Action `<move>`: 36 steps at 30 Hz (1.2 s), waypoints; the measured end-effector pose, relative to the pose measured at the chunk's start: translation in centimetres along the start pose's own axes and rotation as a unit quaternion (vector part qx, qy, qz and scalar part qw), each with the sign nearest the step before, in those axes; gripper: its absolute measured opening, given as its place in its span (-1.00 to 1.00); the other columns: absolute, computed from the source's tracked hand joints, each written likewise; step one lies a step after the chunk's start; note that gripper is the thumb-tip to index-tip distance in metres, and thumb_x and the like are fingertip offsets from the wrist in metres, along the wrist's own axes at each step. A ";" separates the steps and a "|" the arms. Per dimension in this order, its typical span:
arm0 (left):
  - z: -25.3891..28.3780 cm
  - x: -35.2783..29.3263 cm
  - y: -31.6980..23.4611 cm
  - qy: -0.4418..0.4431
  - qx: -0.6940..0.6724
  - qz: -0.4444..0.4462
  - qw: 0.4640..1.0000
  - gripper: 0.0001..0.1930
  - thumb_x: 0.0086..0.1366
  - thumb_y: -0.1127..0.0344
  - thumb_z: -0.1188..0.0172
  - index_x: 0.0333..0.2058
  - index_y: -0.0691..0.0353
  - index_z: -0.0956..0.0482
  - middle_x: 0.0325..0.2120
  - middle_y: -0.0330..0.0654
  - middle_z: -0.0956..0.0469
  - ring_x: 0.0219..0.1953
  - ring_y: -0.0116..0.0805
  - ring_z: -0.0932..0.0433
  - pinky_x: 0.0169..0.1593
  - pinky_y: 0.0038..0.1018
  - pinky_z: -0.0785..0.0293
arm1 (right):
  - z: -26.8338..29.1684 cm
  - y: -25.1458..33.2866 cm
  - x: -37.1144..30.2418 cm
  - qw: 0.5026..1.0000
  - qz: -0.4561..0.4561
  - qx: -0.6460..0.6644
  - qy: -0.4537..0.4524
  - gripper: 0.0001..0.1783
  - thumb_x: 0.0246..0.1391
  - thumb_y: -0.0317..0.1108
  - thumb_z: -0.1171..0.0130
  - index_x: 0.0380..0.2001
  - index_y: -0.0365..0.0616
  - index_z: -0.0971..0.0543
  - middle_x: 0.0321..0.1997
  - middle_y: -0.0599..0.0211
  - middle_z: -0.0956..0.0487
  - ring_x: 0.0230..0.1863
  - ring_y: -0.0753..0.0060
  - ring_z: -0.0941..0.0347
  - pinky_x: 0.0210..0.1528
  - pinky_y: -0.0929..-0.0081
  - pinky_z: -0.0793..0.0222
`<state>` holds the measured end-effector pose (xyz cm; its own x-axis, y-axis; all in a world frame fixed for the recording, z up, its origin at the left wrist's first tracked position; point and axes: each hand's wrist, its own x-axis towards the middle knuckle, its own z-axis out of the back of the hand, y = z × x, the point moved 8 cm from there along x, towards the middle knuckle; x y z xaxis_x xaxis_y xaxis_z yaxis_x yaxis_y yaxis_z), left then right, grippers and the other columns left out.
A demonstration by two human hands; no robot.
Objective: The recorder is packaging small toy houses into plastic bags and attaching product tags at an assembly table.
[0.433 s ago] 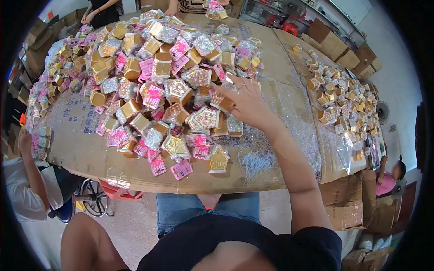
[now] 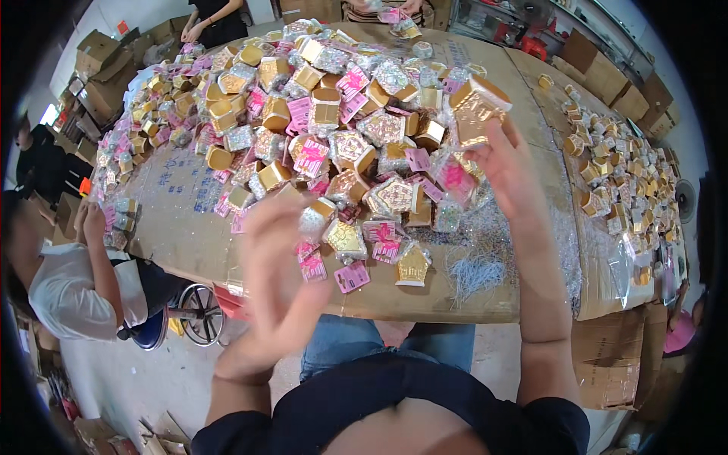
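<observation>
Right grip (image 2: 514, 173) — gold box (image 2: 475, 115), long axis leaning right

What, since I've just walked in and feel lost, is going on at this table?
A person's right hand holds a gold house-shaped piece at the right side of a big heap of similar pieces and pink cards. The left hand, blurred, looks empty above the near edge of the cardboard-covered table. Pale strands lie nearby, and someone in white is at the left.

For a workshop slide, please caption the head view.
Right hand holding a gold house-shaped piece over the cardboard-covered table; blurred left hand open beside the heap.
</observation>
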<state>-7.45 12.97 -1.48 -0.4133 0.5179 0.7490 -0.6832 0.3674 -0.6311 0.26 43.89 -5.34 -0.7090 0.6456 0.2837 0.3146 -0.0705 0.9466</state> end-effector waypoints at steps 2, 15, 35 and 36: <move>-3.7 2.0 3.1 0.062 -0.028 0.109 0.992 -0.46 0.18 0.27 -0.22 0.11 0.30 -0.32 0.18 0.06 -0.22 0.23 -0.12 -0.19 0.25 -0.24 -0.12 | -1.3 -0.4 -1.6 0.978 -0.078 0.179 0.080 -0.54 0.31 -0.12 0.02 0.14 -0.16 -0.35 0.05 0.25 -0.52 -0.06 0.39 -0.50 -0.05 0.41 -0.39; -7.1 -3.4 8.0 0.009 -0.016 0.182 0.983 -0.59 0.13 0.42 -0.31 -0.04 0.33 -0.43 -0.25 -0.11 -0.57 -0.21 -0.33 -0.56 -0.11 -0.43 -0.46 | -8.5 -3.8 -10.0 0.913 -0.225 0.323 0.106 -0.51 0.36 -0.06 0.20 0.15 -0.20 -0.30 0.05 0.10 -0.51 -0.03 0.20 -0.54 0.02 0.22 -0.47; 3.1 -18.5 10.6 -0.103 -0.406 0.505 0.755 -0.85 0.33 0.33 -0.13 -0.24 0.30 -0.51 -0.30 -0.21 -0.56 -0.24 -0.48 -0.52 -0.14 -0.56 -0.42 | -14.8 -10.1 -10.9 0.925 -0.066 -0.285 0.241 -0.49 0.13 -0.16 -0.18 0.03 -0.26 -0.36 -0.18 0.15 -0.51 -0.22 0.21 -0.51 -0.24 0.39 -0.43; 3.0 -18.5 10.3 -0.105 -0.408 0.507 0.752 -0.85 0.33 0.33 -0.13 -0.24 0.30 -0.51 -0.30 -0.21 -0.56 -0.24 -0.48 -0.52 -0.14 -0.56 -0.42 | -15.5 -7.9 -10.2 0.829 0.143 -0.498 0.209 -0.47 0.05 -0.20 -0.25 0.00 -0.27 -0.37 -0.23 0.13 -0.49 -0.23 0.13 -0.51 -0.24 0.33 -0.43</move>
<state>-8.68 4.82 -21.26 -0.6177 0.7491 -0.2393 0.6087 0.2627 -0.7487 -4.75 26.03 -13.32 -0.9179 0.1880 0.3495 -0.0217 -0.9030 0.4290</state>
